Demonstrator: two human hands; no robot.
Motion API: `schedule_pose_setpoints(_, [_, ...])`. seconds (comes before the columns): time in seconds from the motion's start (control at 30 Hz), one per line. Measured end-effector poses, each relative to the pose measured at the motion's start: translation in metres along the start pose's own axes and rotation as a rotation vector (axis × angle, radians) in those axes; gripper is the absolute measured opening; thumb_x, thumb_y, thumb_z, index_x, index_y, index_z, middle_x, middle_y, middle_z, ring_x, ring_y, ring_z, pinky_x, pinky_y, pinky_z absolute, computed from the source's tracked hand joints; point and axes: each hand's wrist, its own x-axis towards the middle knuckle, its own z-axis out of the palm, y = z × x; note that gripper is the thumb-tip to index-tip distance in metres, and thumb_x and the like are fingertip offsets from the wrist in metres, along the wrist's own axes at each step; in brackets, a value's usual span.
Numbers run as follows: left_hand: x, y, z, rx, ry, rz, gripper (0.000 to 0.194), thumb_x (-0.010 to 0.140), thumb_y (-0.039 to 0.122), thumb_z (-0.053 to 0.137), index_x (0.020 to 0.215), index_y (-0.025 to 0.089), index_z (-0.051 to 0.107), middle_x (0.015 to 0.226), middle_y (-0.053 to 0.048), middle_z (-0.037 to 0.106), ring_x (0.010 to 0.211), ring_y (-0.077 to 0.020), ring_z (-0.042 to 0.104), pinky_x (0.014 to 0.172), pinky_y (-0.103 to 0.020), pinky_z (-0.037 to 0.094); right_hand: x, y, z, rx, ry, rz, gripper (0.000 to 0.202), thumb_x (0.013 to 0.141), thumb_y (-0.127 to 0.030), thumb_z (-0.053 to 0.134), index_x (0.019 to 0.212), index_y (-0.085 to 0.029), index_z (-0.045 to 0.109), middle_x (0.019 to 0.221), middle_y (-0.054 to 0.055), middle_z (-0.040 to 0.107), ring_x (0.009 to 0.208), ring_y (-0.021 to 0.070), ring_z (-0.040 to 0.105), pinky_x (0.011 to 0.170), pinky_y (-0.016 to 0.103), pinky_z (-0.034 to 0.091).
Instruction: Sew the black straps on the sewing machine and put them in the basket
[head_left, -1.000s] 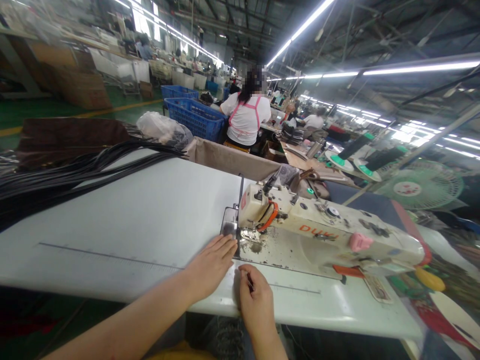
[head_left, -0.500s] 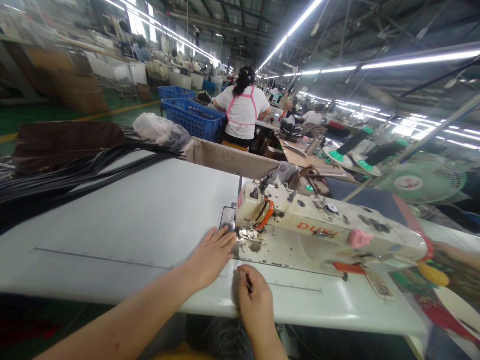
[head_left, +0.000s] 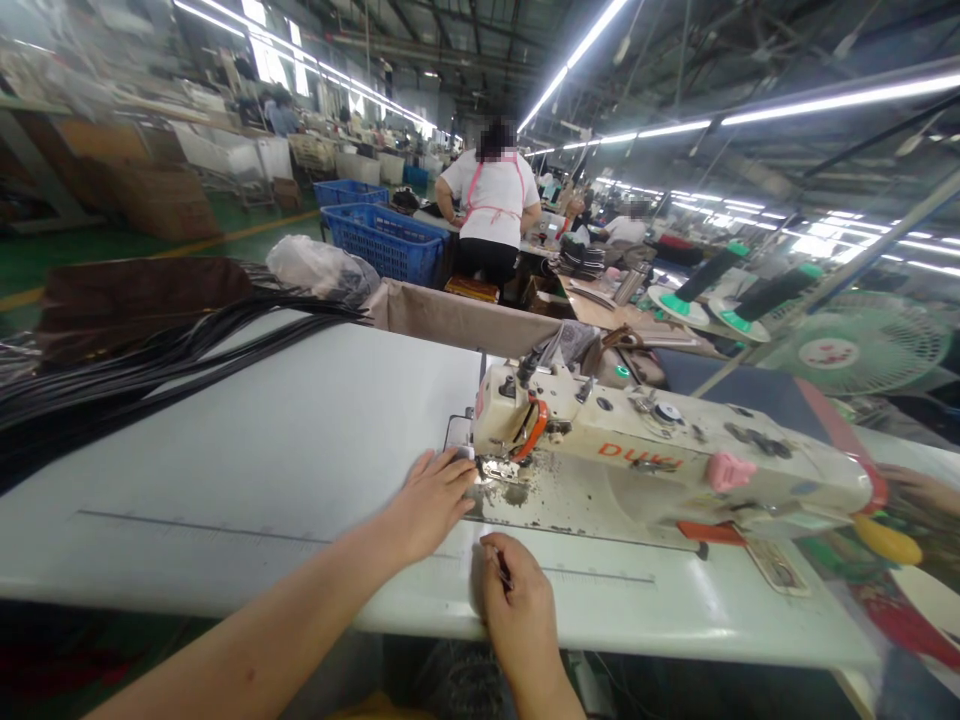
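Note:
A pale sewing machine [head_left: 660,450] with orange lettering lies along the right half of the light table [head_left: 300,420]. My left hand [head_left: 435,505] rests flat beside the needle area, fingers extended, the fingertips at the metal presser parts [head_left: 499,470]. Any material under those fingers is hidden. Nearer the table's front edge, my right hand [head_left: 517,590] is curled in a fist-like grip around a small, dark, thin metal object [head_left: 502,572], too small to name.
Black strips [head_left: 150,360] and dark brown cloth [head_left: 135,300] cover the table's left end. Behind are a fabric-lined bin [head_left: 457,318], blue crates [head_left: 386,240] and a person [head_left: 491,200]. Thread cones [head_left: 705,275] and a fan [head_left: 870,345] stand right.
The view has shifted slightly. The person ahead has risen a little from the stool. Both my hands keep nearly the same pose and place by the machine.

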Motion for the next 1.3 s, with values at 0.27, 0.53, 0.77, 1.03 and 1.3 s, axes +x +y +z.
schedule_pose_setpoints(0.27, [0.047,-0.039,-0.007,-0.191,-0.015,0.078,0.038,0.096,0.018,0.054,0.130,0.020,0.069,0.142,-0.010,0.065,0.133,-0.0247,0.059,0.118,-0.043,0.046,-0.001,0.001,0.000,0.033,0.008,0.010,0.025,0.098,-0.022,0.046,0.098,-0.021,0.071,0.088,0.005,0.074,0.078,0.0176,0.067,0.074,0.026,0.050])
schedule_pose_setpoints(0.53, [0.093,-0.051,-0.005,-0.262,-0.093,0.137,0.034,0.097,0.026,0.060,0.128,0.021,0.072,0.143,-0.009,0.067,0.135,-0.0272,0.059,0.121,-0.042,0.042,-0.003,0.003,0.002,0.044,0.041,-0.035,0.022,0.096,-0.019,0.048,0.095,-0.021,0.070,0.082,0.002,0.071,0.072,0.0167,0.063,0.069,0.025,0.047])
schedule_pose_setpoints(0.77, [0.107,-0.057,-0.012,-0.303,-0.145,0.132,0.046,0.095,0.036,0.065,0.139,0.022,0.066,0.154,-0.008,0.059,0.141,-0.0279,0.054,0.123,-0.041,0.038,-0.004,0.001,0.001,0.043,0.061,-0.053,0.022,0.096,-0.016,0.048,0.095,-0.022,0.068,0.083,0.002,0.071,0.073,0.0166,0.063,0.069,0.025,0.046])
schedule_pose_setpoints(1.03, [0.088,-0.062,-0.017,-0.227,-0.134,0.088,0.029,0.087,0.031,0.074,0.114,0.023,0.080,0.125,-0.008,0.075,0.119,-0.0280,0.066,0.108,-0.041,0.051,-0.005,0.004,0.003,0.039,0.045,-0.057,0.021,0.095,-0.014,0.048,0.095,-0.021,0.068,0.080,0.002,0.068,0.071,0.0167,0.061,0.068,0.026,0.045])
schedule_pose_setpoints(1.3, [0.071,-0.060,-0.022,-0.161,-0.091,0.028,0.011,0.087,0.033,0.074,0.090,0.030,0.084,0.104,-0.001,0.081,0.098,-0.0226,0.070,0.099,-0.039,0.047,-0.005,0.004,0.004,0.035,0.041,-0.058,0.020,0.093,-0.014,0.048,0.094,-0.022,0.066,0.082,0.002,0.067,0.073,0.0173,0.061,0.069,0.027,0.044])
